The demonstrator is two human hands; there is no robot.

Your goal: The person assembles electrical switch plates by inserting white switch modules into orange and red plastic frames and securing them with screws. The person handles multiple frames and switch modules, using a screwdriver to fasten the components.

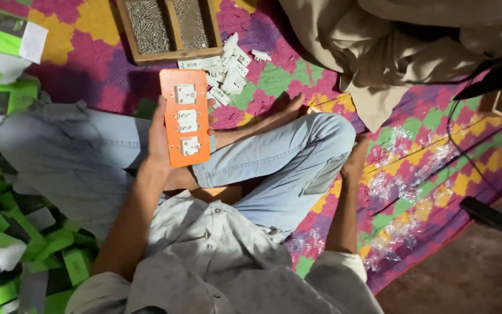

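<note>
My left hand grips an orange rectangular plate by its left edge, holding it above my crossed legs in light jeans. Three white switch and socket modules sit in a column on the plate. My right hand reaches down beside my right knee to the patterned mat; its fingers are hidden behind the knee. A heap of loose white modules lies on the mat just beyond the plate.
A wooden tray with two compartments full of small metal screws stands at the top. Green and white cardboard boxes are piled along the left. A beige cloth lies top right, a black cable and black device at the right.
</note>
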